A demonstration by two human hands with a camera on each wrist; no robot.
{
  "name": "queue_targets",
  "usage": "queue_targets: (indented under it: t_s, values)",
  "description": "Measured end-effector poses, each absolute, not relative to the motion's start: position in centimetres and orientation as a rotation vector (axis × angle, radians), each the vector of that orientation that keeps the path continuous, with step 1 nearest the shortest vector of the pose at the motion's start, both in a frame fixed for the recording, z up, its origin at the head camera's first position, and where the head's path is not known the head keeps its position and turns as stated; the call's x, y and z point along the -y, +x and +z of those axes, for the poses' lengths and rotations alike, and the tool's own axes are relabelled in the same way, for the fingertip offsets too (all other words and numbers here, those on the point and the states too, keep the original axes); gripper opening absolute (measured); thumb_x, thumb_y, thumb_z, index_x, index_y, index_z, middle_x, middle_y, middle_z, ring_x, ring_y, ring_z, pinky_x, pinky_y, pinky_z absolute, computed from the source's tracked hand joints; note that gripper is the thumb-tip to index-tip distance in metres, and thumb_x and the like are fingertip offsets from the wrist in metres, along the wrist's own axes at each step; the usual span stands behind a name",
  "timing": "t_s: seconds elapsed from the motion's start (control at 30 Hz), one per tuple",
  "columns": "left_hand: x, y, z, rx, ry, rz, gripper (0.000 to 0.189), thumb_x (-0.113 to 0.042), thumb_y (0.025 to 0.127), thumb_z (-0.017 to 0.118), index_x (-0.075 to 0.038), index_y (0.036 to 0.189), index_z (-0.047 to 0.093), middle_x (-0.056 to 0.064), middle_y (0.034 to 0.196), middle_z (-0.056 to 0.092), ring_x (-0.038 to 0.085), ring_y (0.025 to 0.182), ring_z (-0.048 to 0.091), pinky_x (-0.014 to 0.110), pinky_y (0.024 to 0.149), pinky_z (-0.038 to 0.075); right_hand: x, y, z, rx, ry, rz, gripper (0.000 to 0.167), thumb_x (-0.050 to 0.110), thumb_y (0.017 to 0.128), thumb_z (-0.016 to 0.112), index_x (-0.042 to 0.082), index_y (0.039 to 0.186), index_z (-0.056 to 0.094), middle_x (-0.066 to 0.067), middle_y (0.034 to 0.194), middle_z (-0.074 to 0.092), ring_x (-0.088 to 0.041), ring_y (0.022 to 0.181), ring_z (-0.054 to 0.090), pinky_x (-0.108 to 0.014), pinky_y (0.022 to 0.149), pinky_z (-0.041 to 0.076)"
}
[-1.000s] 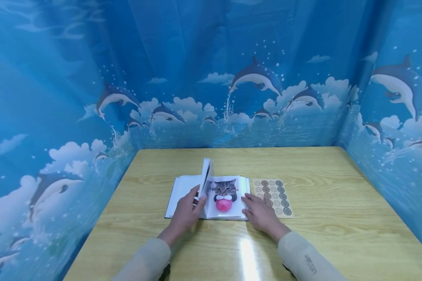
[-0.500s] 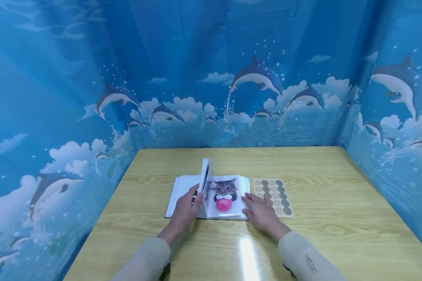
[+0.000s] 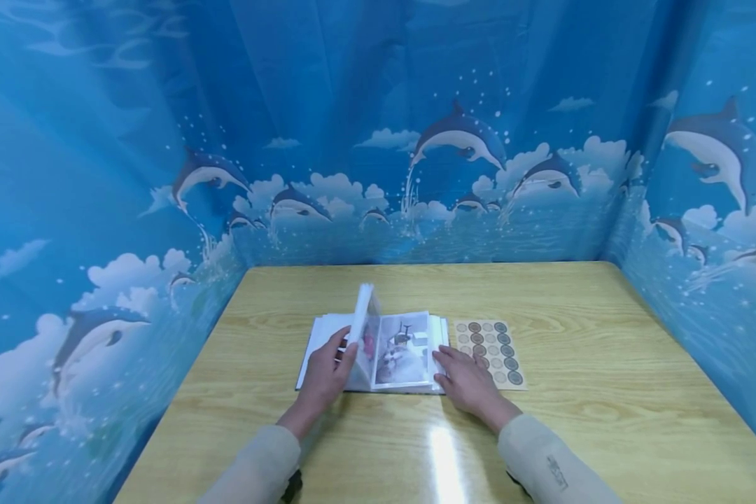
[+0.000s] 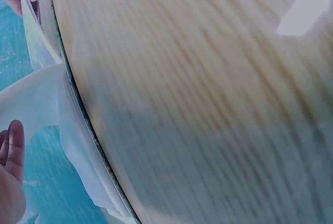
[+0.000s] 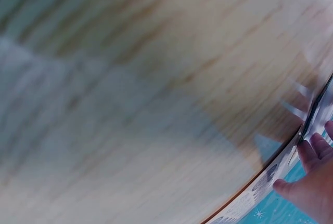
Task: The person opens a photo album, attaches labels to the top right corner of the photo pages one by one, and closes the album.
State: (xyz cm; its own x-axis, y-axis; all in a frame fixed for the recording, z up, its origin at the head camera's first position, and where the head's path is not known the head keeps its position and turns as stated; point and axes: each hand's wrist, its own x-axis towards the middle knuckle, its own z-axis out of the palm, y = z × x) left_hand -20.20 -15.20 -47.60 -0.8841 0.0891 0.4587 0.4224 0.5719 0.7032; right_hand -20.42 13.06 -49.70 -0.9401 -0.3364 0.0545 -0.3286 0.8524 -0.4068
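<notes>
A photo album (image 3: 337, 323) lies spread on the table, with a grey-toned picture (image 3: 402, 350) showing on its right side. Several of its pages (image 3: 362, 311) stand upright near the middle. My left hand (image 3: 327, 367) holds these pages at their near left side, thumb and fingers bent about the edge; its exact grip is partly hidden. In the left wrist view, that left hand (image 4: 11, 174) shows only at the left border. Fingers of my right hand (image 3: 469, 381) rest along the album's right page edges. The right wrist view shows this right hand (image 5: 312, 182) with its fingers extended against the album.
A tan sheet of round stickers (image 3: 491, 350) lies right of the album, partly under the right hand. The wood-grain table (image 3: 605, 392) reaches out on both sides. Blue dolphin-print curtains (image 3: 378, 140) surround its back and sides.
The page with the cat picture has gone over to the upright pages at the left, uncovering the grey-toned picture. My left hand has shifted slightly left; the right hand stays in place.
</notes>
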Motion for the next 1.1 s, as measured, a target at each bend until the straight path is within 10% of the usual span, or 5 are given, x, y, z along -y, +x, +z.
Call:
queue_targets:
  t_s: [0.33, 0.87, 1.1]
  values:
    - [15.6, -20.0, -46.7, 2.429, -0.236, -1.384, 0.045, -0.004, 0.092, 0.056, 0.003, 0.136, 0.056, 0.014, 0.095, 0.071, 0.014, 0.072, 0.063, 0.025, 0.060, 0.055, -13.0, -20.4, -49.7, -3.018, -0.565, -0.650, 0.066, 0.025, 0.097, 0.063, 0.013, 0.155, 0.034, -0.017, 0.149, 0.045, -0.038, 0.137, 0.042, -0.070, 0.113, 0.008]
    - [17.0, -20.5, -47.1, 2.447, 0.071, -1.484, 0.050, 0.000, 0.086, 0.052, 0.003, 0.135, 0.057, 0.014, 0.088, 0.070, 0.008, 0.056, 0.053, 0.021, 0.050, 0.046, -12.6, -20.3, -49.4, -3.033, -0.534, -0.585, 0.042, 0.034, 0.104, 0.047, 0.016, 0.140, 0.057, -0.015, 0.148, 0.047, -0.037, 0.136, 0.042, -0.072, 0.112, 0.009]
    - [17.6, -20.7, -47.4, 2.440, 0.225, -1.595, 0.048, -0.004, 0.089, 0.052, 0.003, 0.136, 0.056, 0.013, 0.087, 0.068, 0.012, 0.058, 0.057, 0.024, 0.053, 0.051, -12.2, -20.4, -49.5, -3.048, -0.483, -0.544, 0.049, 0.042, 0.097, 0.060, 0.018, 0.139, 0.058, -0.014, 0.148, 0.048, -0.036, 0.135, 0.044, -0.072, 0.112, 0.011]
